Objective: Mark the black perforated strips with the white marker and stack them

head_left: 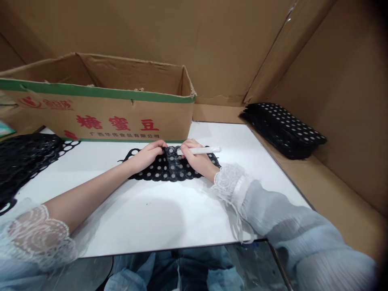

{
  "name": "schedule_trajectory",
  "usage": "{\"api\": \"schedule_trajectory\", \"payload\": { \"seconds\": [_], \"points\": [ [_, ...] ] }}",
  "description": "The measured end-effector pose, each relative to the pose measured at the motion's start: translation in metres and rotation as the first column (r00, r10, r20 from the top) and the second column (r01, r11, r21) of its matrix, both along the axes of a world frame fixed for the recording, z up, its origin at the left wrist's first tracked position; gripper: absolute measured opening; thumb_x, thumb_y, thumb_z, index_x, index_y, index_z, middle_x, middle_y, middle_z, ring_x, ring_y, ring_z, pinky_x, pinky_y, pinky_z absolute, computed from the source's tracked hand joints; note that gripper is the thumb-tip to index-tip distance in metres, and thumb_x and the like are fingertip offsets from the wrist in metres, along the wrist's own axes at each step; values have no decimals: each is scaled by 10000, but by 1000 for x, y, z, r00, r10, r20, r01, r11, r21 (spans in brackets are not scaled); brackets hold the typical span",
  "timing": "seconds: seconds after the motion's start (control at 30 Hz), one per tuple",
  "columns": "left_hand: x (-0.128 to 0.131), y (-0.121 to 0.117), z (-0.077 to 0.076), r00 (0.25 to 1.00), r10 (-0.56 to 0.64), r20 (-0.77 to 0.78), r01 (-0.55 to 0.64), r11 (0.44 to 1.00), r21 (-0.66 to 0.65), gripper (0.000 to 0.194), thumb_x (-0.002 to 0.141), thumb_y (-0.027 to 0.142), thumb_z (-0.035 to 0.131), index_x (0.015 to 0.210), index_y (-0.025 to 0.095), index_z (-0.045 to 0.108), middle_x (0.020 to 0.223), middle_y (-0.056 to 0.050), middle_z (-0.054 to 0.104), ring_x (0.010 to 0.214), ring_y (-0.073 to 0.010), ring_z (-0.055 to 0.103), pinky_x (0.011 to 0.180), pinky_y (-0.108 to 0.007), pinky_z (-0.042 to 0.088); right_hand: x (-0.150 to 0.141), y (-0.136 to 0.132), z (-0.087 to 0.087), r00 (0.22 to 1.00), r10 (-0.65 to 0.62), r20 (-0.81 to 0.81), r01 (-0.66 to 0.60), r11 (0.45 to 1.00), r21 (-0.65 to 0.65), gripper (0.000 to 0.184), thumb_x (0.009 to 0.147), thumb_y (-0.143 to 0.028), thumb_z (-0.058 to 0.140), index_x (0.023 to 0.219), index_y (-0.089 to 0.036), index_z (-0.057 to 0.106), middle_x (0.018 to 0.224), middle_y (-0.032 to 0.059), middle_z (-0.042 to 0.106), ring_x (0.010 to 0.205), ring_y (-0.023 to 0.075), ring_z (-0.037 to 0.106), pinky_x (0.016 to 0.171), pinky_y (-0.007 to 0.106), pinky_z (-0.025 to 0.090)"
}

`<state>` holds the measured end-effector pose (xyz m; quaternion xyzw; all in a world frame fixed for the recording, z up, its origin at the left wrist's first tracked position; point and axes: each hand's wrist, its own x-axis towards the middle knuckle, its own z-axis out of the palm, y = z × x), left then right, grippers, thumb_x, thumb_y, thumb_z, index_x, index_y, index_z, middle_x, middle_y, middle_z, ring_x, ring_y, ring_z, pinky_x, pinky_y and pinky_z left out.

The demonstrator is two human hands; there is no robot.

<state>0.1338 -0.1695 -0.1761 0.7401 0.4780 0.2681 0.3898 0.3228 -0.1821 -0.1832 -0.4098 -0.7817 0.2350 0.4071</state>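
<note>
A black fabric piece with rows of pale round dots (157, 171) lies flat on the white tabletop (151, 214) in front of me. My left hand (149, 155) grips its far edge, left of the middle, with bent fingers close together. Between the fingers of my right hand (198, 159) is a white pen (203, 150), held nearly level with its back end to the right. Its front end is over the fabric near the middle. That hand rests on the right part of the piece, so some of the fabric is hidden.
Behind my hands stands an open cardboard box (169, 117) with a green rim and red lettering. A heap of black fabric with round holes (27, 157) lies at the left. A stack of black dotted pieces (285, 129) is at the right, by the cardboard wall (342, 101).
</note>
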Motion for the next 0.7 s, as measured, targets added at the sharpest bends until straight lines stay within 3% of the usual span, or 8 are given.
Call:
{"api": "schedule_trajectory", "payload": {
  "seconds": [0.13,0.4,0.7],
  "points": [
    [-1,0,0,999,-37,3,37,999,-38,120,681,224,339,736,192,441,683,30,461,694,-141,447,671,-264,371,0,1,-2,1000,-9,26,8,1000,27,332,854,-267,328,549,-191,434,681,27,496,768,152,467,784,313,369],
    [-7,6,-2,987,-155,32,156,987,-32,137,666,260,312,683,183,424,693,-4,498,702,-163,472,668,-287,400,-1,0,0,999,27,-25,-28,998,-49,354,854,-264,327,515,-198,404,614,12,483,770,145,475,774,294,380],
    [-3,-4,4,990,-139,25,140,986,-85,130,680,293,418,671,189,340,612,29,344,598,-124,368,562,-251,331,0,3,-2,1000,5,-17,-6,998,-67,356,850,-278,321,516,-199,418,620,12,489,785,148,487,784,295,384]
  ]
}}
